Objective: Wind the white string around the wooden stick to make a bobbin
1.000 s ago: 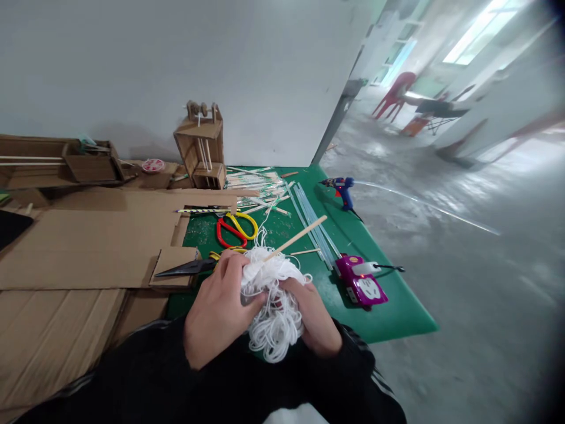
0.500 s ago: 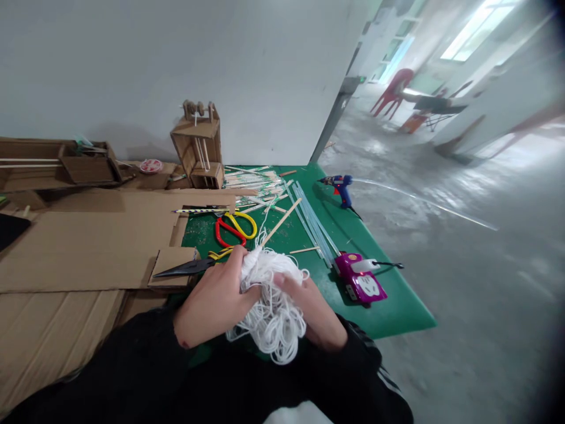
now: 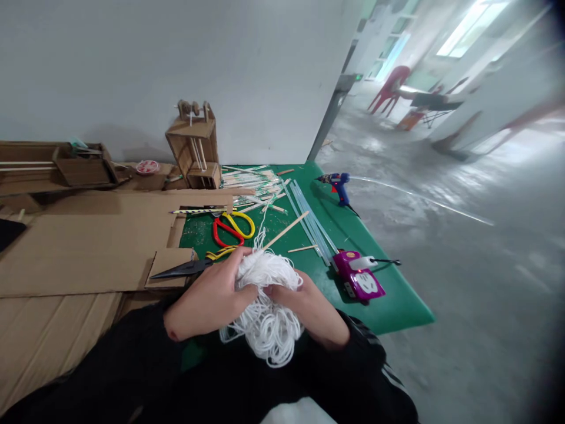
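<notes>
A tangled bundle of white string sits between both hands near the front edge of the green mat. My left hand grips its left side, fingers curled over the top. Gripping the right side is my right hand. A thin wooden stick pokes out of the bundle and points up to the right over the mat. A strand of string runs from the bundle toward the back.
Red and yellow scissors, black-bladed shears, a purple power strip, clear glue sticks, a blue glue gun, a cardboard model and cardboard sheets surround me. A concrete floor drops off to the right.
The stick has swung down and left, closer to the mat. Both hands have shifted slightly lower with the string, and the left hand has rolled over the top of the bundle.
</notes>
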Action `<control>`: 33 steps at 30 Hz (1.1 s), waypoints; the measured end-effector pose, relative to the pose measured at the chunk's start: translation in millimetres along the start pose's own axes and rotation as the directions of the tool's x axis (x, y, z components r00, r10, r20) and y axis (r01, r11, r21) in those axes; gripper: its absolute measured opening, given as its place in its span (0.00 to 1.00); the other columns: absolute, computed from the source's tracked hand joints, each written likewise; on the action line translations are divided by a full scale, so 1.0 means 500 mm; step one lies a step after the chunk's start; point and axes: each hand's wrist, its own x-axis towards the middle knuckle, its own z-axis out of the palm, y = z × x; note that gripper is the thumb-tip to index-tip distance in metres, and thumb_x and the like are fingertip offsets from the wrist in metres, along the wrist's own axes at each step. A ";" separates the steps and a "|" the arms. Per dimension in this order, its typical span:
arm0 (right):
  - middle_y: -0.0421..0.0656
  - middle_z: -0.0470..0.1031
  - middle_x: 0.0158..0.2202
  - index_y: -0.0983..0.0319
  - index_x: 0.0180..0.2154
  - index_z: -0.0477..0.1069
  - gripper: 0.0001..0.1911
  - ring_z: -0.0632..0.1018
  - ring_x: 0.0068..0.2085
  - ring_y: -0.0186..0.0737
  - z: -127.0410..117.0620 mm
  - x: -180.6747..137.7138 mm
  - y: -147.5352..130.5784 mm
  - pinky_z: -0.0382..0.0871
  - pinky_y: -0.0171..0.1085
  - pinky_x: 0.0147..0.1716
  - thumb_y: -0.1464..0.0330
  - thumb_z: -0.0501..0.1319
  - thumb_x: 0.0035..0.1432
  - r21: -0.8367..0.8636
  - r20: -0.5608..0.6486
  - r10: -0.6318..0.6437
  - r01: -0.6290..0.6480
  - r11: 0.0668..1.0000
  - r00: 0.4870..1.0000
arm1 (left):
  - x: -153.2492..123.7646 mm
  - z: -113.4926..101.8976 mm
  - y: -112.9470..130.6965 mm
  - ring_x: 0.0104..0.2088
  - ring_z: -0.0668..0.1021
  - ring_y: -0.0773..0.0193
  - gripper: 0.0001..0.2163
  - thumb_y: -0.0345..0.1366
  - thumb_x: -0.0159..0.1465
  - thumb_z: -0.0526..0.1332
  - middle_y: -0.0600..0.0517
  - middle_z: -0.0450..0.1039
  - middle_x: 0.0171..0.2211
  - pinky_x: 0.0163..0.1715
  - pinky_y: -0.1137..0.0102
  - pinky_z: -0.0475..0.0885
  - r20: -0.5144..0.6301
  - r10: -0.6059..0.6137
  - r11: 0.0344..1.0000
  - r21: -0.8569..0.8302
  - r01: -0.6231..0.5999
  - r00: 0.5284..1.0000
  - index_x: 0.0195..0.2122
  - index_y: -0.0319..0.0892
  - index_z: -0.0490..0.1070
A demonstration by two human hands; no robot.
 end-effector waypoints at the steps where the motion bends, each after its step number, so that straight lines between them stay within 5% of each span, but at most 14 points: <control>1: 0.38 0.77 0.29 0.64 0.36 0.74 0.08 0.75 0.30 0.36 0.001 -0.001 -0.003 0.69 0.34 0.32 0.72 0.64 0.50 -0.014 -0.011 0.005 -0.005 1.000 1.000 | 0.002 0.000 -0.003 0.50 0.75 0.51 0.21 0.37 0.62 0.59 0.46 0.73 0.51 0.49 0.61 0.67 0.027 0.018 0.999 -0.044 -0.017 0.999 0.57 0.46 0.61; 4: 0.37 0.74 0.25 0.64 0.32 0.74 0.05 0.72 0.26 0.34 0.003 -0.004 -0.013 0.66 0.32 0.28 0.73 0.62 0.50 -0.081 -0.011 0.021 -0.021 0.997 1.000 | 0.007 0.000 -0.011 0.50 0.76 0.51 0.26 0.41 0.59 0.64 0.45 0.73 0.52 0.49 0.62 0.69 0.117 0.038 0.988 -0.156 -0.019 0.992 0.57 0.43 0.62; 10: 0.37 0.74 0.26 0.64 0.32 0.76 0.06 0.71 0.27 0.34 0.001 0.002 -0.038 0.64 0.31 0.27 0.70 0.61 0.54 -0.213 0.045 -0.043 0.052 0.976 0.998 | 0.014 -0.003 -0.007 0.40 0.79 0.54 0.16 0.39 0.58 0.64 0.49 0.79 0.40 0.38 0.66 0.72 0.191 0.003 0.960 -0.274 0.050 0.982 0.47 0.41 0.73; 18: 0.36 0.69 0.23 0.63 0.26 0.71 0.06 0.66 0.25 0.31 -0.003 0.028 -0.071 0.60 0.30 0.25 0.71 0.59 0.54 -0.322 0.149 -0.053 0.100 0.941 0.987 | 0.019 0.002 -0.018 0.29 0.74 0.63 0.13 0.38 0.61 0.62 0.52 0.76 0.30 0.29 0.71 0.66 0.189 -0.132 0.837 -0.504 0.212 0.973 0.44 0.37 0.76; 25: 0.37 0.72 0.27 0.63 0.33 0.75 0.08 0.69 0.27 0.33 -0.001 0.029 -0.062 0.64 0.33 0.29 0.66 0.67 0.49 -0.233 0.264 -0.022 0.086 0.969 0.964 | 0.020 0.007 -0.021 0.28 0.74 0.63 0.13 0.37 0.62 0.59 0.53 0.77 0.29 0.27 0.72 0.66 0.185 -0.148 0.812 -0.538 0.226 0.971 0.44 0.39 0.77; 33: 0.35 0.68 0.24 0.63 0.27 0.72 0.03 0.66 0.26 0.32 0.006 0.027 -0.064 0.62 0.32 0.28 0.73 0.59 0.50 -0.241 0.201 -0.027 0.076 0.968 0.979 | 0.018 0.005 -0.029 0.30 0.74 0.63 0.14 0.38 0.61 0.61 0.53 0.78 0.30 0.30 0.71 0.66 0.177 -0.168 0.814 -0.530 0.237 0.970 0.45 0.38 0.76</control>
